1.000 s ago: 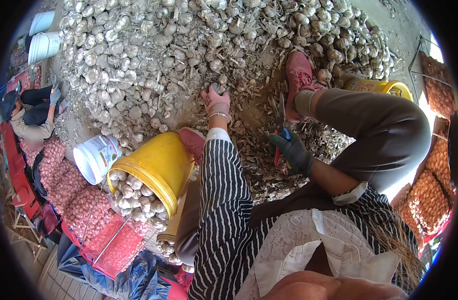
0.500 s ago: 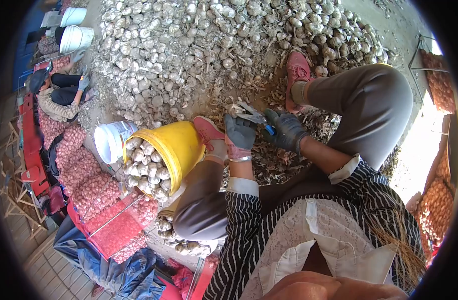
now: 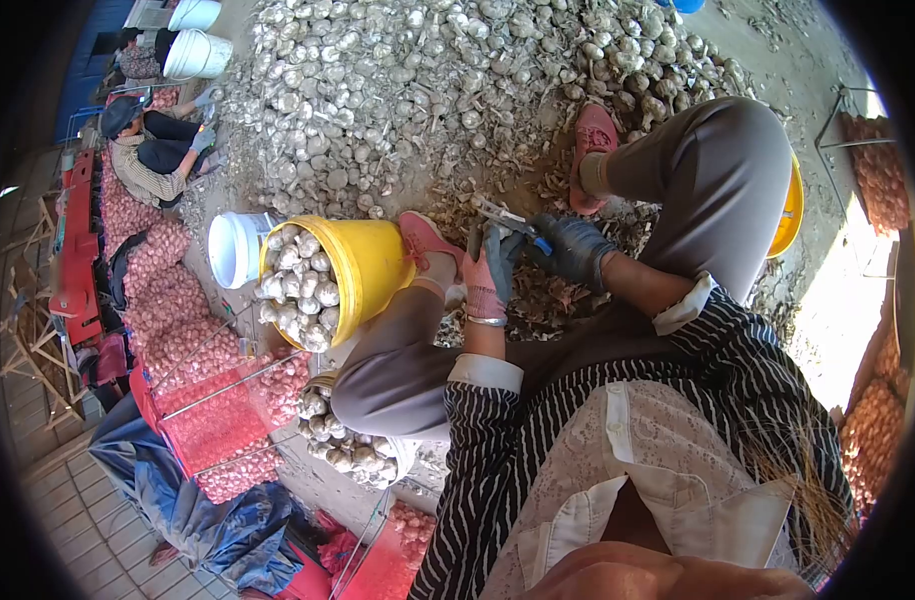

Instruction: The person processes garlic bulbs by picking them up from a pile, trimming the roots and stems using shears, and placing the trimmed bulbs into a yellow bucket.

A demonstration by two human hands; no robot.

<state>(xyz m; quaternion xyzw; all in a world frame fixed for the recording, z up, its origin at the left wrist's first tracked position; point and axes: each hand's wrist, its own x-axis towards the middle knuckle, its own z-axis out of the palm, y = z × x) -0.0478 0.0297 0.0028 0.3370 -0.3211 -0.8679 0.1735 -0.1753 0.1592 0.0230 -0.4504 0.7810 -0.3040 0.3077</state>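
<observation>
My right hand [image 3: 570, 248], in a dark grey glove, is closed round the blue handle of a pair of pruning shears [image 3: 502, 214]. The metal blades point left, over the fingers of my left hand [image 3: 489, 272]. That hand wears a pink and grey glove, its fingers bent in beneath the blades; what they hold, if anything, is hidden. Between my pink shoes lie dry trimmings [image 3: 538, 290]. Beyond them spreads a large heap of garlic bulbs [image 3: 378, 90]. A yellow bucket [image 3: 373, 270] full of garlic bulbs leans on its side by my left leg.
Next to the yellow bucket is a white bucket [image 3: 232, 250]. Another container of garlic [image 3: 350, 452] stands below it. Red net sacks of garlic [image 3: 163, 310] line the left side. A co-worker [image 3: 148, 150] sits farther off. Part of a yellow tub [image 3: 790, 208] shows behind my right knee.
My left hand has turned over, showing its pink side, and the bulb seen at its fingers no longer shows. The shears have shifted slightly left. The view has moved a little, uncovering the yellow tub.
</observation>
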